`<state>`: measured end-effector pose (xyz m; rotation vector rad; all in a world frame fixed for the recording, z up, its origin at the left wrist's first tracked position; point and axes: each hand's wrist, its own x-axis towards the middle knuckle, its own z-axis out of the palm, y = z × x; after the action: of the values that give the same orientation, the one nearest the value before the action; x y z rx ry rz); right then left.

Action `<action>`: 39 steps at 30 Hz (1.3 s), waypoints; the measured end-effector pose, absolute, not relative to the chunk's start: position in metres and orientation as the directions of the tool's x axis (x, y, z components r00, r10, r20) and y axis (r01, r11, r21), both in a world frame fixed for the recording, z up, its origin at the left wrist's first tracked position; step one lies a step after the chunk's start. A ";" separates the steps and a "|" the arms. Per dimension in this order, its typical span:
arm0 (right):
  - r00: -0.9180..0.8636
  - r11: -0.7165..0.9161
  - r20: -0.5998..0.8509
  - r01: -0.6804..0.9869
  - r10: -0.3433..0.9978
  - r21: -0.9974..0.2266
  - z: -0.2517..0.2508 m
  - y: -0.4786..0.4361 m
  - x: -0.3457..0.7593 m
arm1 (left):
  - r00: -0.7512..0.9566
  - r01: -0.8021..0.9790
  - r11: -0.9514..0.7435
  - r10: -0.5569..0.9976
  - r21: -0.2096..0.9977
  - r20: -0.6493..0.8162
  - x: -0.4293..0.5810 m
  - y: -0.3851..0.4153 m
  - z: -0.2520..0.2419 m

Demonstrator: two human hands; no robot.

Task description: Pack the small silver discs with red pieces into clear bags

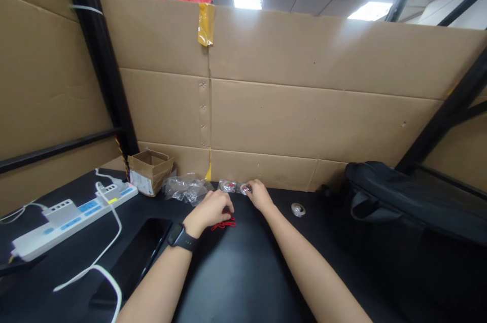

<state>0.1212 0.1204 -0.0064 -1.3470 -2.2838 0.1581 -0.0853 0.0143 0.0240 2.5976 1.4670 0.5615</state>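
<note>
My left hand [213, 210], with a black watch [181, 237] on its wrist, rests curled on the black table over a small red string [224, 223]. My right hand [259, 194] reaches further back, its fingers closed on a small silver round part [245, 189] with red inside. A second similar part in clear wrap [227, 186] lies just left of it. Another small silver round piece [298, 209] sits alone to the right of my right hand.
Crumpled clear plastic bags [186, 188] and a small open cardboard box [151, 171] stand at the back left. White power strips [72, 216] with cables lie at the left. A black bag [411, 196] fills the right. Cardboard walls [304, 110] enclose the table.
</note>
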 end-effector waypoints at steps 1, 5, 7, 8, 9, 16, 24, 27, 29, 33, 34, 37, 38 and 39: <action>-0.373 0.488 0.352 0.806 0.858 -0.335 -0.006 0.121 0.118 | 0.472 0.808 -0.531 0.842 0.254 0.261 -0.081 0.014 0.023; -0.316 0.430 0.350 0.844 0.882 -0.321 0.004 0.118 0.136 | 0.462 0.830 -0.512 0.854 0.220 0.240 -0.069 0.014 0.018; -0.311 0.408 0.321 0.861 0.894 -0.302 0.013 0.114 0.165 | 0.451 0.841 -0.499 0.860 0.209 0.241 -0.064 0.014 0.015; -0.308 0.395 0.302 0.871 0.902 -0.292 0.017 0.112 0.183 | 0.447 0.844 -0.496 0.860 0.205 0.245 -0.063 0.014 0.014; -0.295 0.373 0.282 0.883 0.913 -0.284 0.021 0.109 0.202 | 0.443 0.846 -0.495 0.860 0.201 0.252 -0.062 0.014 0.012; -0.198 0.220 0.101 0.931 0.975 -0.293 0.016 0.081 0.293 | 0.411 0.839 -0.489 0.857 0.238 0.312 -0.058 0.013 0.008; -0.262 0.329 0.218 0.865 0.940 -0.378 0.000 0.083 0.304 | 0.322 0.751 -0.462 0.880 0.472 0.350 -0.032 0.003 0.025; -0.248 0.326 0.227 0.836 0.942 -0.442 0.001 0.084 0.312 | 0.315 0.714 -0.459 0.885 0.528 0.344 -0.027 0.004 0.023; -0.244 0.351 0.268 0.796 0.932 -0.494 0.004 0.081 0.315 | 0.301 0.685 -0.455 0.888 0.569 0.348 -0.024 0.005 0.020; -0.234 0.438 0.379 0.609 0.896 -0.661 0.013 0.066 0.299 | 0.249 0.598 -0.437 0.898 0.672 0.363 -0.017 0.007 0.013; -0.240 0.452 0.384 0.535 0.891 -0.714 0.015 0.061 0.290 | 0.243 0.573 -0.436 0.899 0.694 0.364 -0.014 0.007 0.012; -0.322 0.455 0.360 0.297 0.875 -0.840 0.018 0.045 0.256 | 0.225 0.497 -0.425 0.905 0.757 0.361 -0.005 0.004 0.011; -0.327 0.438 0.354 0.231 0.876 -0.869 0.018 0.040 0.244 | 0.219 0.475 -0.420 0.908 0.774 0.358 -0.003 0.003 0.011; -0.328 0.409 0.342 0.165 0.881 -0.897 0.017 0.035 0.233 | 0.214 0.456 -0.416 0.909 0.787 0.357 -0.001 0.001 0.012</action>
<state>0.2333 0.0347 0.0171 -0.9110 -1.7572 0.9897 -0.0005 0.0014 0.0116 1.9670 1.2582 1.1248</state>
